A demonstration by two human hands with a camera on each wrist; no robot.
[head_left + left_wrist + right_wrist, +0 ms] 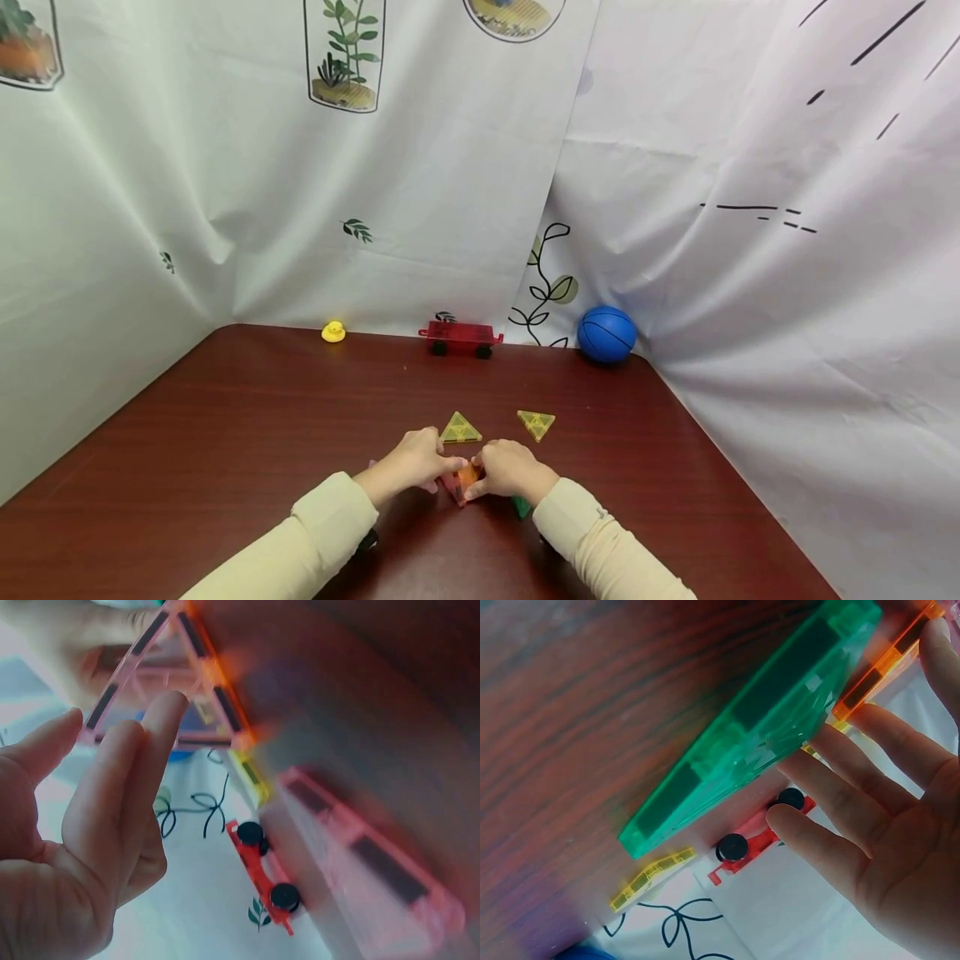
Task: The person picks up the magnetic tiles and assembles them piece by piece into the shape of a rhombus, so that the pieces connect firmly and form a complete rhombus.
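Both sleeved forearms angle in from the near edge of the table, wrists turned inward, and the 2 hands face each other low over the wood! The left hand has its fingers extended and thumb apart, fingertips right at the face of a pink triangle; whether they touch, I cannot tell. The right hand pinches an orange triangle between thumb and forefinger, other fingers spread. Pink and orange meet along 1 edge, raised and tilted between the hands! A green tile sits just beside the right hand, a second pink tile, blurred, near the left. And 2 yellow triangles lie just beyond!
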